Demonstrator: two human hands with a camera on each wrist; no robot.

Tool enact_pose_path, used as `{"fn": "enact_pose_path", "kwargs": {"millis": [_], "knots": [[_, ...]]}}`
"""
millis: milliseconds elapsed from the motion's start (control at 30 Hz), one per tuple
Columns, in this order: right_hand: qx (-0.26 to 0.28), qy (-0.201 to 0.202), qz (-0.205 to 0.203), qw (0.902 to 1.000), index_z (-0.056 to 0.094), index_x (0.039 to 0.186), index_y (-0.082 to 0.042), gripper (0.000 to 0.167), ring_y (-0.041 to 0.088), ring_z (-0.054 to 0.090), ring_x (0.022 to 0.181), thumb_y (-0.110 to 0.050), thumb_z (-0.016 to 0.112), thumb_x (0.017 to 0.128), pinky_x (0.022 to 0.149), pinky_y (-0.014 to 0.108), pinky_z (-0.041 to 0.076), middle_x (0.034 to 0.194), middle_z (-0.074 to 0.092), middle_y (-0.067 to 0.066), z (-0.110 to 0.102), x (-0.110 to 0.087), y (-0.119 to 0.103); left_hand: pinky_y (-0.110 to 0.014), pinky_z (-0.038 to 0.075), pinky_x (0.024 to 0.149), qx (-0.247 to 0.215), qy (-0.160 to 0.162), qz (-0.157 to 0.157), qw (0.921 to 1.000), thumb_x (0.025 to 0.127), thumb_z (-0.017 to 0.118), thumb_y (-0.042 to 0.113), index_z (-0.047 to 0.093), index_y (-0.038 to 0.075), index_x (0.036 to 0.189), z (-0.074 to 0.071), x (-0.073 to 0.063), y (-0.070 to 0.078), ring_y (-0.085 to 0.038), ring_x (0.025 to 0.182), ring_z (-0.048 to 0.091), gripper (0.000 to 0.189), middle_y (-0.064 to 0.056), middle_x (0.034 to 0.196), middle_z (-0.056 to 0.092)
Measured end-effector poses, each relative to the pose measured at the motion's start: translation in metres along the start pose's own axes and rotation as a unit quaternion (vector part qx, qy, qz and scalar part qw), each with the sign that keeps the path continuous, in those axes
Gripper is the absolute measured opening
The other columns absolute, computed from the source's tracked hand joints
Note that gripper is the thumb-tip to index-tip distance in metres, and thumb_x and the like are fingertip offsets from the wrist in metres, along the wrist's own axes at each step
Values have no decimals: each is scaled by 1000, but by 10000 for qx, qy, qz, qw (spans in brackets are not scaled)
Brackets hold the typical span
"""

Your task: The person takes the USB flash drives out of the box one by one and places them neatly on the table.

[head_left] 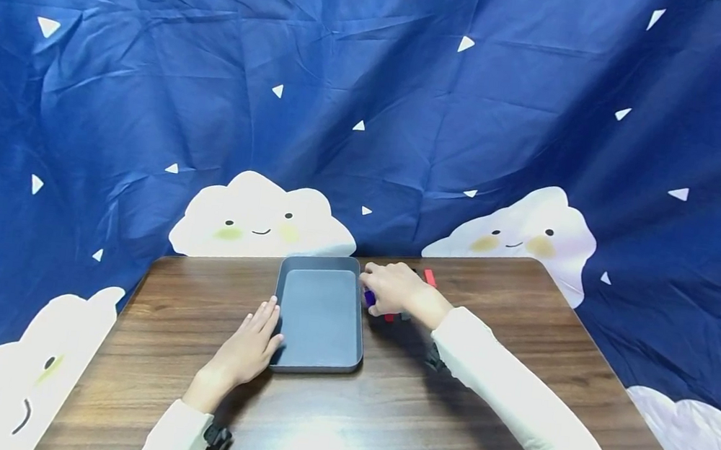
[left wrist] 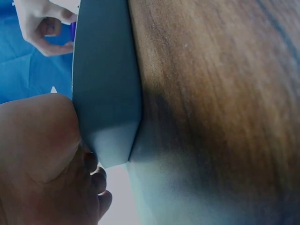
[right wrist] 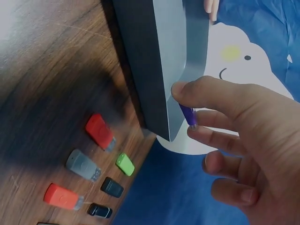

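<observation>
My right hand (head_left: 393, 287) is raised at the right rim of a grey rectangular tray (head_left: 319, 319). Thumb and fingertips pinch a small purple USB flash drive (right wrist: 188, 115) with a metal tip; the other fingers curl loosely beside it. My left hand (head_left: 247, 348) lies along the tray's left side, its fingers extended and touching the rim. In the left wrist view, the tray's outer wall (left wrist: 105, 79) rises beside that hand.
Right of the tray lie several more flash drives: a red one (right wrist: 100, 131), a grey one (right wrist: 83, 164), an orange-red one (right wrist: 62, 196), a green one (right wrist: 125, 164) and black ones (right wrist: 112, 186). Behind the wooden table (head_left: 489, 382) hangs a blue cloud-patterned cloth (head_left: 410, 114).
</observation>
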State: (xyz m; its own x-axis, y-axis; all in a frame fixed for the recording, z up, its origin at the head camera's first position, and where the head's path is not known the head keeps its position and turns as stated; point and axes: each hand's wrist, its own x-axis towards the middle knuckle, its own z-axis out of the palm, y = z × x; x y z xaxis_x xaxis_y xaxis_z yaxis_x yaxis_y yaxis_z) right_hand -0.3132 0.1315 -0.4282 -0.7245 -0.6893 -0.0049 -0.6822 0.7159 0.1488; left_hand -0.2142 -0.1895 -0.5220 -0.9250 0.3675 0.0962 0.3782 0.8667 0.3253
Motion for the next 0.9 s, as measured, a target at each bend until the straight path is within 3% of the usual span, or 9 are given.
{"fn": "enact_pose_path", "kwargs": {"millis": [400,700,900], "knots": [[127,209,241,9994,70,105,-16,44,22,66,69,-40,92,76,60,42,57,101,63,1,2,-24,22,-63,23,132,131,-251,-150,9995,114,47,23,31,-12,162,-2,0,-1,-46,163,21,61,-28,175,19],[261,421,378,9981,73,104,-15,41,22,64,67,-36,91,74,60,44,57,98,64,1,4,-46,42,-69,26,128,-71,49,89,9999,112,49,21,34,-15,159,2,-1,-3,-52,159,27,61,-32,172,24],[356,377,557,9971,74,104,-17,38,22,65,69,-35,90,75,59,44,56,99,65,1,8,-55,54,-64,25,131,46,-54,-31,10000,113,49,22,33,-13,161,1,-1,-2,-47,162,24,61,-29,174,21]]}}
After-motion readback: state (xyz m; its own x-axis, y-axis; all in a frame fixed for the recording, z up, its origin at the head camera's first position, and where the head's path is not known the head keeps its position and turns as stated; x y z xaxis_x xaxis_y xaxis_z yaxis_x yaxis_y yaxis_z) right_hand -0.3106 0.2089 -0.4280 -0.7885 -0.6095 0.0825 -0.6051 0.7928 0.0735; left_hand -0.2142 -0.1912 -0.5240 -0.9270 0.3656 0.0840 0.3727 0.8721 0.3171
